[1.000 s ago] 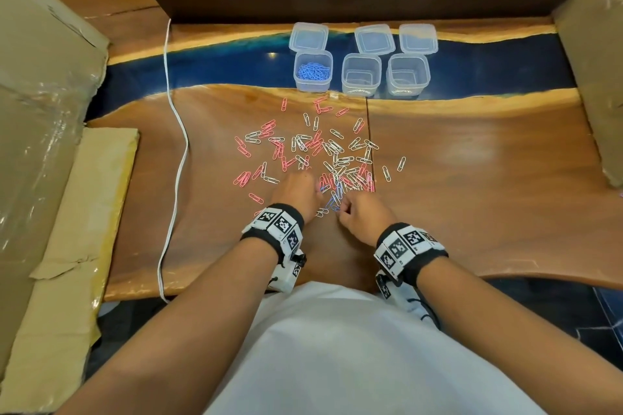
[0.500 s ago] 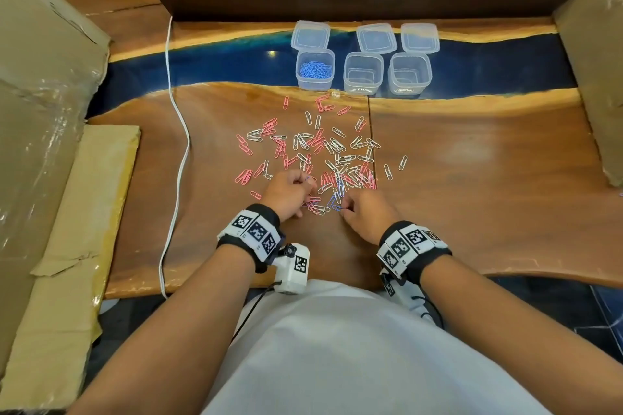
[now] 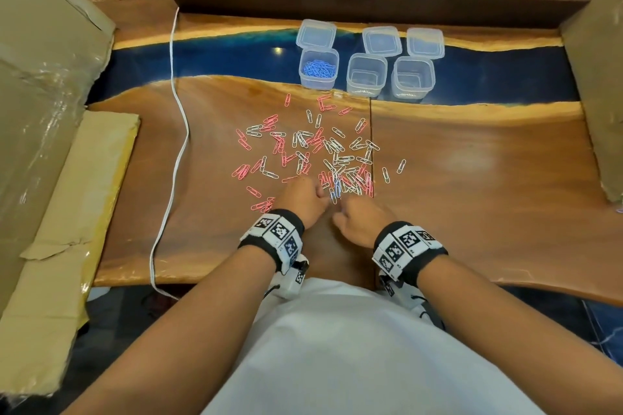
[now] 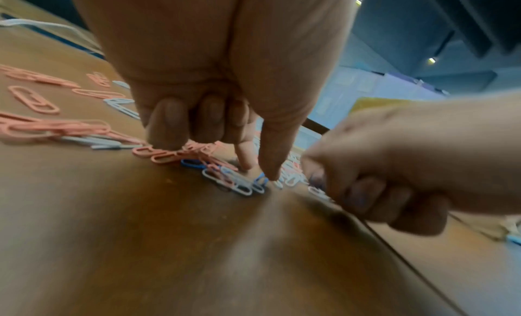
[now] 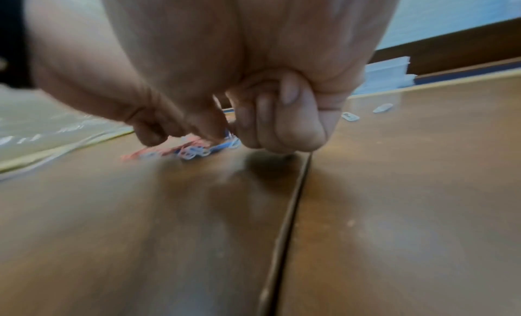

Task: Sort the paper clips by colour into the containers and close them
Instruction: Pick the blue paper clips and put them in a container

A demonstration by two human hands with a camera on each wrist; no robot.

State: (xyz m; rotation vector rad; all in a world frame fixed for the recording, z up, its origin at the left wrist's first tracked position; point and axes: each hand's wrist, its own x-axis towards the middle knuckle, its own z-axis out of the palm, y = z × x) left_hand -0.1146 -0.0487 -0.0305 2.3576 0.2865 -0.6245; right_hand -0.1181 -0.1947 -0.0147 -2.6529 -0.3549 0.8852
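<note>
Pink, white and a few blue paper clips [image 3: 323, 155] lie scattered mid-table. At the back stand three clear containers: the left one [image 3: 318, 69] holds blue clips, while the middle [image 3: 366, 74] and right [image 3: 413, 77] ones are empty. Their lids [image 3: 381, 40] lie behind them. My left hand [image 3: 325, 197] is at the pile's near edge. Its thumb and forefinger [image 4: 258, 173] are down on a blue clip [image 4: 260, 182], and the other fingers are curled. My right hand [image 3: 338, 210] is just beside it with its fingers curled, pinching blue clips [image 5: 225, 145] at the table.
A white cable [image 3: 175, 145] runs down the table's left side. Wrapped cardboard boxes stand at the left [image 3: 40, 94] and right [image 3: 593, 77]. A dark wooden board [image 3: 371, 3] closes the back. A seam [image 5: 293, 209] crosses the tabletop.
My left hand drew back a little to the left, then returned to the blue clips at the pile's near edge. My right hand has stayed almost in place.
</note>
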